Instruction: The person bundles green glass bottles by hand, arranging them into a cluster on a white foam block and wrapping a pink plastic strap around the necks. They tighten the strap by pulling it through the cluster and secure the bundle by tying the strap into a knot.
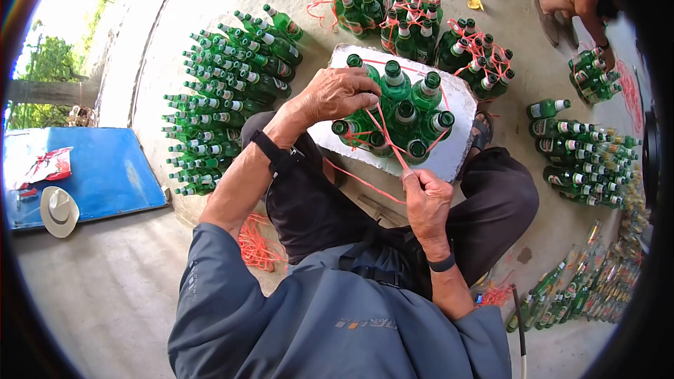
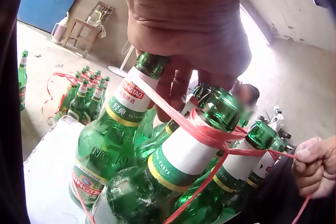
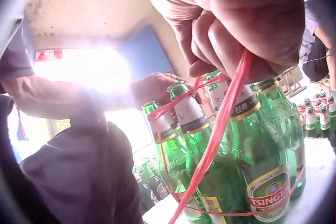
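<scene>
Green bottles (image 1: 404, 114) stand upright, packed together on a white slab (image 1: 460, 116), directly below our left hand (image 1: 338, 95) and just beyond our right hand (image 1: 427, 200). Our right hand is closed, its fingers curled round red tape (image 3: 215, 139), which runs from it to the necks, with a length trailing away below. Our left hand lies over the necks, its fingers bent downward among them; whether they pinch tape or a neck, we cannot tell.

We judge the tying to be well under way: the tape already passes round the outside of the group, low on the bodies and also up at the necks, and crosses between our hands. What looks left is the fastening, since the strand in our right hand is not yet tied off; any knot beneath our left hand is hidden.

Counting, we see eight bottle mouths in this group; a ninth may sit under our left hand. There is one slab. Beyond our hands stand three strung bundles (image 1: 421, 28), too crowded to count bottle by bottle. Left of our left hand is a large crowd of loose bottles (image 1: 232, 98), likewise past counting. Far left of both hands, one pale hat (image 1: 60, 212) lies on one blue panel (image 1: 105, 175).
</scene>
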Demonstrator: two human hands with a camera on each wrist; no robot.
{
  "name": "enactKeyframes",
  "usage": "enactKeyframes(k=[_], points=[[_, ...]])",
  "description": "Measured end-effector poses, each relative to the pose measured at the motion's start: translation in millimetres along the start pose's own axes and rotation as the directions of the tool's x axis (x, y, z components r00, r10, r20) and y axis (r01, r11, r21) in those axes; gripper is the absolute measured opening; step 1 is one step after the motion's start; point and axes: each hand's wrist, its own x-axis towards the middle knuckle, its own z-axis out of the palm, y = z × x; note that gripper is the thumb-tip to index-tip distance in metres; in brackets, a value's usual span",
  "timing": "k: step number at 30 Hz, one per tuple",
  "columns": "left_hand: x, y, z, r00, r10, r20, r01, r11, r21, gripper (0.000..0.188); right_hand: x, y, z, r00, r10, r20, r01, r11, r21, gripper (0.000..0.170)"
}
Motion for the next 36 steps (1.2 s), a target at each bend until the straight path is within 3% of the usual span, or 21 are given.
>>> enactKeyframes(k=[2, 5, 9, 12, 18, 19, 22, 26, 29, 36], points=[[-3.3, -1.0, 2.6, 0.997, 0.04, -0.072, -0.039, 0.999, 0.016, 0.026, 0.3, 0.1, -1.2, 1.0, -0.006, 0.013, 0.006, 1.0, -0.028, 0.019], [-10.1, 13.4, 8.1, 0.987, -0.029, -0.156, 0.033, 0.999, 0.021, 0.03, -2.0, 3.0, -0.9, 1.0, 0.0, 0.02, 0.001, 0.999, -0.041, 0.019], [-20.9, 32.4, 25.3, 0.909, 0.129, -0.397, -0.049, 0.977, 0.206, 0.04, -0.1, 9.0, 0.1, 1.0, 0.0, 0.016, 0.001, 1.0, -0.029, 0.018], [-36.6, 67.1, 30.4, 0.868, 0.127, -0.48, -0.019, 0.975, 0.222, 0.059, -0.3, 4.5, -1.4, 0.999, 0.009, 0.032, -0.008, 0.999, -0.038, 0.023], [-55.3, 77.6, 62.4, 0.921, 0.034, -0.388, 0.056, 0.974, 0.22, 0.082, 0.9, 3.5, -1.7, 0.999, -0.01, 0.031, 0.011, 0.999, -0.049, 0.024], [-54.4, 78.9, 65.3, 0.879, 0.038, -0.475, 0.093, 0.964, 0.25, 0.084, 0.2, 3.5, -1.8, 1.0, -0.007, 0.031, 0.009, 0.999, -0.044, 0.022], [-51.4, 71.0, 63.4, 0.933, 0.015, -0.359, 0.085, 0.961, 0.262, 0.084, -1.1, 3.6, -3.3, 1.0, 0.001, 0.025, 0.0, 0.999, -0.034, 0.019], [-51.5, 66.4, 62.7, 0.944, 0.058, -0.324, 0.05, 0.948, 0.315, 0.071, -2.3, 4.0, -6.4, 0.999, 0.032, 0.016, -0.032, 0.999, -0.008, 0.019], [-51.2, 66.1, 63.5, 0.926, 0.053, -0.373, 0.052, 0.962, 0.267, 0.065, -4.6, 9.8, -12.8, 0.999, 0.044, 0.023, -0.043, 0.999, -0.029, 0.02], [-52.6, 64.0, 65.0, 0.905, 0.075, -0.418, 0.025, 0.973, 0.229, 0.072, -11.4, 8.0, -13.3, 0.999, 0.025, 0.032, -0.025, 1.0, 0.008, 0.02]])
